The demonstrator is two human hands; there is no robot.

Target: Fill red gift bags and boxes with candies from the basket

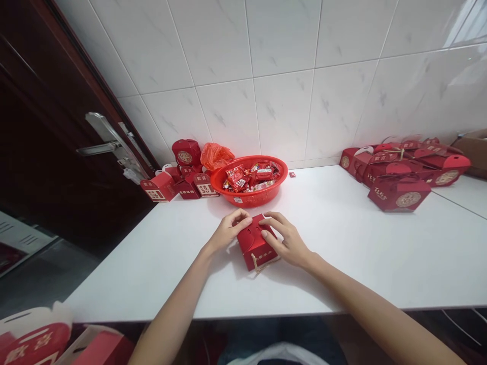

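Note:
A small red gift box (254,247) with gold lettering stands on the white table in front of me, its top flaps folded over. A twisted gold cord (262,265) hangs at its near side. My left hand (228,230) grips the box's upper left edge, its fingers curled at the lid and thumb on top. From the right, my right hand (289,241) holds the box, with its thumb and bent fingers on the top flaps near two small holes. Parts of the box's sides are hidden behind the hands.
Behind the box sits a red plastic basket (249,199) of wrapped sweets. Several red boxes (162,185) and an orange plastic bag (216,154) are left of it. More red boxes (399,195) stand at right on the white table (353,243). Open boxes (102,347) lie lower left.

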